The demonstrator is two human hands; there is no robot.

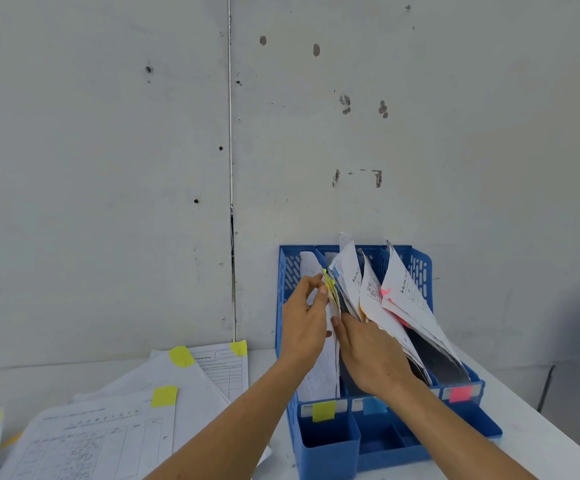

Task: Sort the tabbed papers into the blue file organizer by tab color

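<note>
1. The blue organizer (420, 268) stands at the right of the table (541, 427), against the far wall. Its load leans hard to the right. A sideways push could shift it toward the table's right edge, which is judged close.
2. Loose papers (108, 438) with yellow tabs lie overlapped on the left of the table, not yet filed. The left forearm passes over their right edge, so a careless withdrawal could drag them off the near side.
3. The filed papers (406, 289) in the middle and right slots fan out above the dividers. One could slide over a divider into the wrong slot and mix the colours.
4. The yellow-tabbed sheets (330, 289) stand in the left slot, behind the yellow label (324, 410).
   - They are pinched at the top by the left hand (304, 323).
   - The right hand (371, 355) lies extended against the neighbouring sheets, holding them rightward. No grasp is seen, though its fingertips are hidden.
   - If that hand is lifted early, the held-back sheets could fall into the gap.
5. The yellow tabs under the left thumb could be creased or rubbed off, and the colour cue lost.
</note>
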